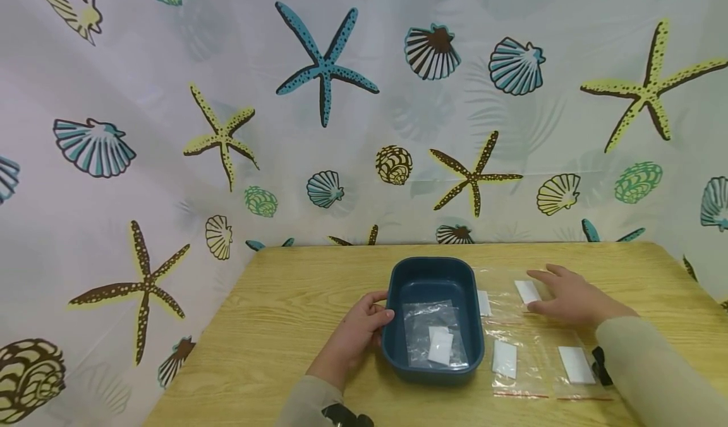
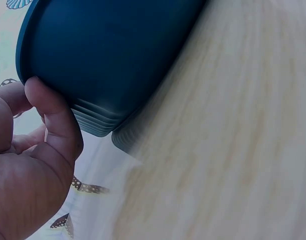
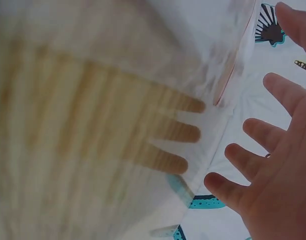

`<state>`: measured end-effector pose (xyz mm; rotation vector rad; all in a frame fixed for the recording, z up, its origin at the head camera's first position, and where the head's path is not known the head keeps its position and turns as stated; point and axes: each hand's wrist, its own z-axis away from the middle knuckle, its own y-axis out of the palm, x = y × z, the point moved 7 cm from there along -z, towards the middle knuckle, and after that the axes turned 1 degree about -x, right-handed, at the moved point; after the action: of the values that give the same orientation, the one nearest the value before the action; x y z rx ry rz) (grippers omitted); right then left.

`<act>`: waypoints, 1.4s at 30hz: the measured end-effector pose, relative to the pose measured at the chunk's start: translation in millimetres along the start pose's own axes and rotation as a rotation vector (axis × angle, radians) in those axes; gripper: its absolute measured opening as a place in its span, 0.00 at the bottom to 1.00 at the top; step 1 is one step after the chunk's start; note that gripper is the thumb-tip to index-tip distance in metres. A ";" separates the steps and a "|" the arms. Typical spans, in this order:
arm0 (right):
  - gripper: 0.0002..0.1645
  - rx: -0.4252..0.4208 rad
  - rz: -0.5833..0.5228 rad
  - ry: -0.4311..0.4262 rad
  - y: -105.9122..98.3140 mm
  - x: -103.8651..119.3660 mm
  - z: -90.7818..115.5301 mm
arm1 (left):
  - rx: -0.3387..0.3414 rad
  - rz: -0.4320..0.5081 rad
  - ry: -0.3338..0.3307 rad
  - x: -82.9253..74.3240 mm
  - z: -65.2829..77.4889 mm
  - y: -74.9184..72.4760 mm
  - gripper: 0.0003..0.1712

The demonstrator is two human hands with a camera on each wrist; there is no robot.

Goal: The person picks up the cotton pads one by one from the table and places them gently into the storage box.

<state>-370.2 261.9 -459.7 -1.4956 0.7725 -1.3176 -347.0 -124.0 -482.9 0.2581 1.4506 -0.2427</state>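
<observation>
A dark blue plastic bin (image 1: 433,374) stands on the table with a clear zip bag (image 1: 418,326) lying inside, a white packet (image 1: 440,346) showing in it. My left hand (image 1: 361,326) holds the bin's left side, and the left wrist view has its thumb (image 2: 53,112) against the bin near the rim. To the right of the bin several clear zip bags (image 1: 531,364) lie flat, each with a white packet. My right hand (image 1: 571,297) hovers over the upper right bag, fingers spread and nothing in its grasp. The right wrist view shows those fingers (image 3: 265,135) above the table.
The wooden table (image 1: 273,313) runs back to a white curtain (image 1: 364,212) printed with starfish and shells, which also closes in both sides. Two more white packets in bags, one (image 1: 504,359) and another (image 1: 576,365), lie in the near row.
</observation>
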 end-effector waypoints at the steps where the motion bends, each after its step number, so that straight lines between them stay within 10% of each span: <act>1: 0.52 0.006 0.000 0.004 -0.4 -1.2 0.2 | 0.001 -0.004 0.001 0.0 0.2 0.0 0.30; 42: 0.56 0.157 -0.001 -0.008 5.3 -9.1 -15.9 | 0.011 0.006 -0.001 3.4 -2.0 -1.4 0.29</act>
<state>-386.8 264.5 -468.6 -1.3758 0.6485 -1.3408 -349.0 -124.7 -486.5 0.2713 1.4477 -0.2458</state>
